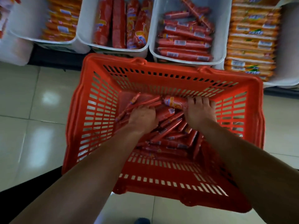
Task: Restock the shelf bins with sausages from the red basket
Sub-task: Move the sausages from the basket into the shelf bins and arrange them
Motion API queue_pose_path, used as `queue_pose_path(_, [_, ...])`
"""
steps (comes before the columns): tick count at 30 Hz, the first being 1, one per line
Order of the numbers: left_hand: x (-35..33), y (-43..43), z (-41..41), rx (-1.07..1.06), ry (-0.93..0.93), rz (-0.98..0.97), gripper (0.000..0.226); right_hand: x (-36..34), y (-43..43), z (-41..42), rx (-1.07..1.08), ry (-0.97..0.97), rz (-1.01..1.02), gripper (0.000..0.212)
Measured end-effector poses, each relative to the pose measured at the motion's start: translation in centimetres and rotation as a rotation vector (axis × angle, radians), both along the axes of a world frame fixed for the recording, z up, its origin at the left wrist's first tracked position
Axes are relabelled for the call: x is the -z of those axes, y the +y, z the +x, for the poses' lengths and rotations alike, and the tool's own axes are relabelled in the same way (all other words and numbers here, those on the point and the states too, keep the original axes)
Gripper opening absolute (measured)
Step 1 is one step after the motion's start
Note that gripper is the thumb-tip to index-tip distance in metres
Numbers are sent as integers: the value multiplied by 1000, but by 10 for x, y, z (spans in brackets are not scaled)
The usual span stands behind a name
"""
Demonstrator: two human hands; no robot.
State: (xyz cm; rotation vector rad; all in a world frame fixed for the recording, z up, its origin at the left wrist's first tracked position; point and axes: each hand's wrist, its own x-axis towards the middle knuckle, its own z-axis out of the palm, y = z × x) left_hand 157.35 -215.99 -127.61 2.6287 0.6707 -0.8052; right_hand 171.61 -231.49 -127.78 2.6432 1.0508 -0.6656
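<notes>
Counting near to far, what do you get?

Two bare hands, both down in one red basket on the tiled floor. The pile of thin sausages under them is too tangled to count. Most slant from near-left to far-right.

What have the hands got?

The left hand curls its fingers into the pile, gripping a bundle of thin ones; how many, I can't tell. The right hand is wrapped round the end of one thick sausage, which lies crosswise by the basket's far wall with its free end pointing left.

Any writing?

Its yellow label is too blurred to read.

And beyond?

Four white bins in a row. The first bin holds orange packs. The second bin holds fat red sausages, at least four, running near to far. The third bin has slim red sausages with white barcode stickers, mostly crosswise. The fourth bin holds stacked orange packets.
</notes>
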Motion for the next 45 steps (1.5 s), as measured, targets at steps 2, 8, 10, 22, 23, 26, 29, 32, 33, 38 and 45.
queue_pose_path(2, [5, 1, 0, 10, -14, -14, 55, -3, 4, 5, -52, -16, -72, 45])
queue_pose_path(8, [8, -3, 7, -25, 91, -88, 81, -11, -6, -6, 86, 316, -146, 79])
queue_pose_path(10, [8, -6, 12, 13, 184, -93, 96, -15, -14, -20, 194, 349, -94, 79])
queue_pose_path(22, [-5, -10, -12, -206, -45, -264, 68, -20, -28, -39, 425, 441, 95, 78])
queue_pose_path(23, [-8, -9, -15, -253, -71, -318, 69, -20, -29, -39, 445, 468, 92, 81])
queue_pose_path(26, [-29, -4, -17, -397, -128, -452, 75, -31, -33, -38, 563, 577, 126, 79])
queue_pose_path(29, [-62, 3, -14, -399, -157, -470, 71, -51, -40, -41, 585, 663, 182, 65])
queue_pose_path(32, [-100, 9, -18, -399, -149, -465, 72, -83, -44, -51, 520, 694, 190, 58])
queue_pose_path(33, [-112, 11, -21, -414, -150, -463, 79, -96, -44, -54, 506, 682, 194, 57])
queue_pose_path(38, [-197, 35, -33, -498, -226, -415, 74, -167, -30, -64, 489, 603, 362, 62])
queue_pose_path(45, [-291, 102, -62, -577, -344, -404, 50, -219, 18, -58, 502, 628, 650, 39])
